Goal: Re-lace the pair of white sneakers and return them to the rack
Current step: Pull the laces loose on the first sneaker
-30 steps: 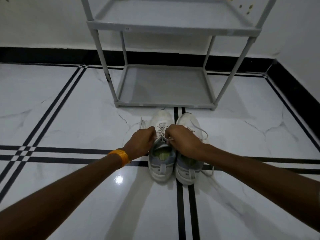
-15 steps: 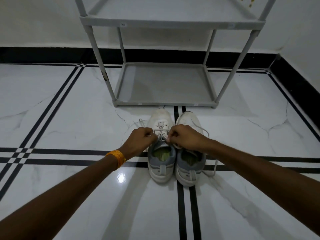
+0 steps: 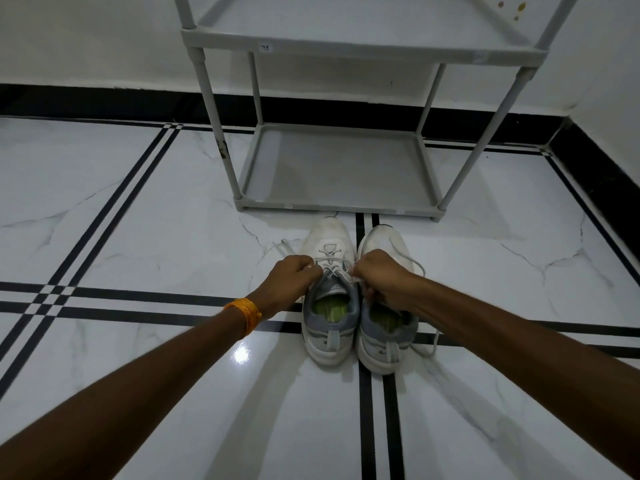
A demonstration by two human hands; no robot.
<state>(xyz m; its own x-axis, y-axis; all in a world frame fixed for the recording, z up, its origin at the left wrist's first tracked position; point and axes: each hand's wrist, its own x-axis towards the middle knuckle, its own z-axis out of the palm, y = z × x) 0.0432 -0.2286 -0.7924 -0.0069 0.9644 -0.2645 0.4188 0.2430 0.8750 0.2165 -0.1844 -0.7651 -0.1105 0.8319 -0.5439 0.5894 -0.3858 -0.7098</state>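
two white sneakers sit side by side on the floor (image 3: 138, 209), toes pointing at the rack (image 3: 346, 202), heels toward the person. left sneaker (image 3: 329, 327) and right sneaker (image 3: 384, 341) are touching or just about, both right in front of the rack's bottom shelf (image 3: 339, 168) but not on it. that shelf has nothing on it, same for the upper shelf (image 3: 363, 26) as far as it shows. inside each shoe you can see a greenish insole.

both hands are down over the left sneaker's lacing. left hand (image 3: 291, 282), with an orange band (image 3: 247, 315) on the wrist, is curled into a loose fist with its fingers pinching the lace (image 3: 330, 261) on that side. right hand (image 3: 382, 278) is curled the same way, fingers closed on the other end, and the lace runs taut between them across the tongue. a loose lace end lies on the tile left of the shoe. the right sneaker's lace (image 3: 414, 263) loops slack off its outer side, trailing down past the heel.
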